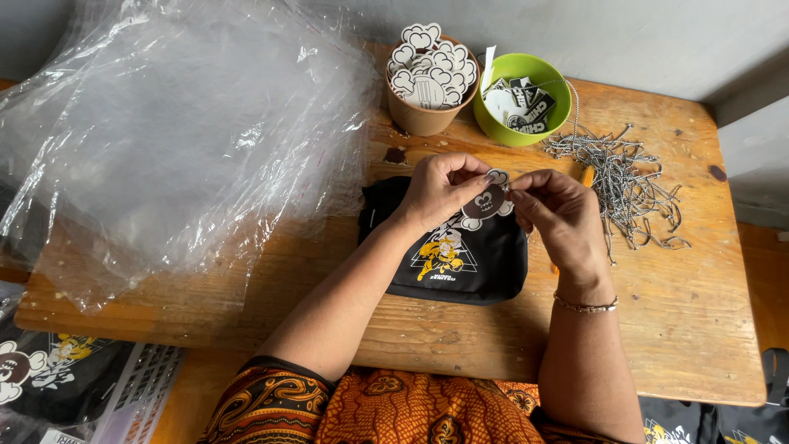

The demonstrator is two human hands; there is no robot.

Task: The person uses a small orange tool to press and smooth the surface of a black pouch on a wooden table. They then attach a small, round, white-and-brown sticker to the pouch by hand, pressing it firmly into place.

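tag (485, 201) pinched between fingers of left hand (437, 191) | right hand (552, 215) | above pouch (460, 263)

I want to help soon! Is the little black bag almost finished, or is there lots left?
Looks done: the black pouch lies zipped on the wooden table. In hand: the left hand and right hand pinch one cut-out tag above it. Left, I'd guess: plenty, since the brown cup is full of tags, ball chains lie loose, and clear plastic bags are piled up.
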